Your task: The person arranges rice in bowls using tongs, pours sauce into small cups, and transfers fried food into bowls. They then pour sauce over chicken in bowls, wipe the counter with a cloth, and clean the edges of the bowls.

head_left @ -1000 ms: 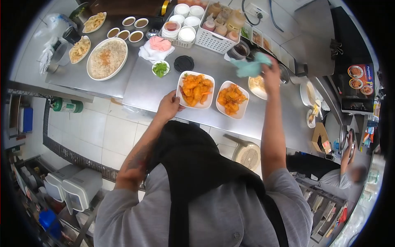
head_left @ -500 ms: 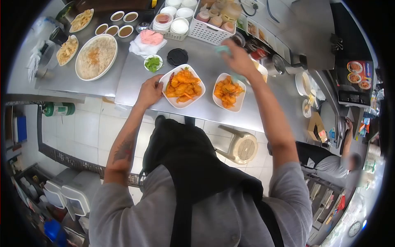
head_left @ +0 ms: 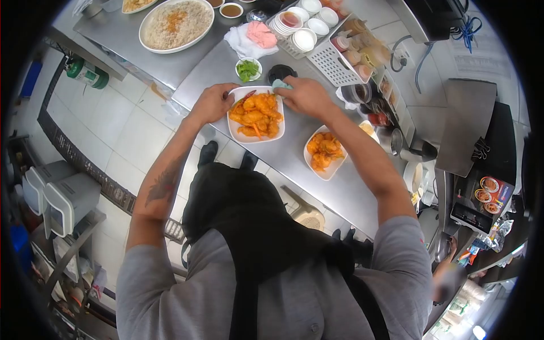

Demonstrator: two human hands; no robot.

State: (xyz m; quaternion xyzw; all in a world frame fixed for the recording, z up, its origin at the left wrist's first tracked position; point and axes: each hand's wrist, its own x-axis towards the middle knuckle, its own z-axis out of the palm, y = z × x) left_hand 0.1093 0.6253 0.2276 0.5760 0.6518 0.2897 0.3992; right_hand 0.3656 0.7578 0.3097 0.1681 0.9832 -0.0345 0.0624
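Observation:
A square white bowl [head_left: 233,128] of orange coated pieces [head_left: 256,115] stands near the counter's front edge. My left hand [head_left: 214,102] grips its upper left rim. At the bowl's upper right corner, my right hand [head_left: 306,96] pinches a pale green cloth [head_left: 281,84] against the rim. A second white bowl [head_left: 327,175] with similar orange food [head_left: 324,151] sits to the right, under my right forearm. Just above the first bowl are a small bowl of chopped greens [head_left: 247,70] and a black lid [head_left: 281,73], partly behind the cloth.
A large oval dish of rice [head_left: 176,25] and sauce cups [head_left: 231,10] stand at the upper left. Behind are a pink cloth [head_left: 261,34], stacked cups [head_left: 304,39] and a white bottle basket [head_left: 332,67]. Another person [head_left: 449,277] is at the lower right.
My right hand has come down and left with the cloth, from above the second bowl to the first bowl's rim. My left hand stays on that bowl. The view has turned.

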